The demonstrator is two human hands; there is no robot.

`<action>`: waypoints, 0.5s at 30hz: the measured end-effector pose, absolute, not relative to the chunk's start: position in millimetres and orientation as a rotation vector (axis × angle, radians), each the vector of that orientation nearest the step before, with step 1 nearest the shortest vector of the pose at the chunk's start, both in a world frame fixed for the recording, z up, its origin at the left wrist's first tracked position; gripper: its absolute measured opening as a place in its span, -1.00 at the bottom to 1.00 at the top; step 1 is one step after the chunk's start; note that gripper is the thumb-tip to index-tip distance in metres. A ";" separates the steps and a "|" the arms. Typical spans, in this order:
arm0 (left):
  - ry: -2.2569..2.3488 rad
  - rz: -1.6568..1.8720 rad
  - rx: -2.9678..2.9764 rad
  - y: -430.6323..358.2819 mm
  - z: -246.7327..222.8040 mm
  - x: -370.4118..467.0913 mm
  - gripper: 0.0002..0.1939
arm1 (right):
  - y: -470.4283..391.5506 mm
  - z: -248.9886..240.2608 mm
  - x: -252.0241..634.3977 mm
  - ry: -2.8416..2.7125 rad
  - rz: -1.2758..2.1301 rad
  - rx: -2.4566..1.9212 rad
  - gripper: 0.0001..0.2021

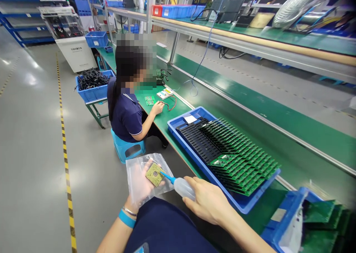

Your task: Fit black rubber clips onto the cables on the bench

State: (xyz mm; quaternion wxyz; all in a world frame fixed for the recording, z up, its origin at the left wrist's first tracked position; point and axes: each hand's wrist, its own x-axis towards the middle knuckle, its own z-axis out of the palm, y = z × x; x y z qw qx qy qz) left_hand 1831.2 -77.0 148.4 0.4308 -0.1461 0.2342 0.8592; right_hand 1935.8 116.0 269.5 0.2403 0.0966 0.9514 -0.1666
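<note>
A clear plastic bag point(139, 177) rests over my left hand point(144, 178), which supports it from below with the palm up. On the palm lies a square yellow-green sponge point(155, 174) with a dark round spot at its middle. Parts of the fingers show through the film. My right hand point(204, 197) is wrapped around a translucent squeeze bottle point(183, 188). The bottle's thin blue nozzle point(167, 177) points left, its tip at the sponge's right edge; whether they touch I cannot tell.
A blue tray point(191, 160) on the green bench point(233, 97) holds a black rack point(197, 140) of upright green circuit boards point(244, 156). Another blue bin point(283, 219) with boards stands at lower right. A co-worker point(125, 108) sits ahead on a blue stool point(126, 149).
</note>
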 end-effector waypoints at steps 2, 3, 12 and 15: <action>0.567 2.137 -0.367 -75.9 148.7 1831.7 -0.11 | 113.7 264.7 1934.4 2.613 -0.525 0.254 -0.57; 0.560 2.135 -0.367 -75.5 148.5 1831.8 -0.11 | 113.0 261.9 1934.0 2.615 -0.569 0.250 -0.57; 0.552 2.127 -0.234 -87.7 138.3 1823.9 -0.30 | 125.0 234.3 1949.1 2.490 -1.303 0.347 -0.62; 0.570 2.075 -0.114 -89.8 139.4 1815.1 -0.39 | 126.3 222.5 1956.7 2.381 -1.643 0.339 -0.60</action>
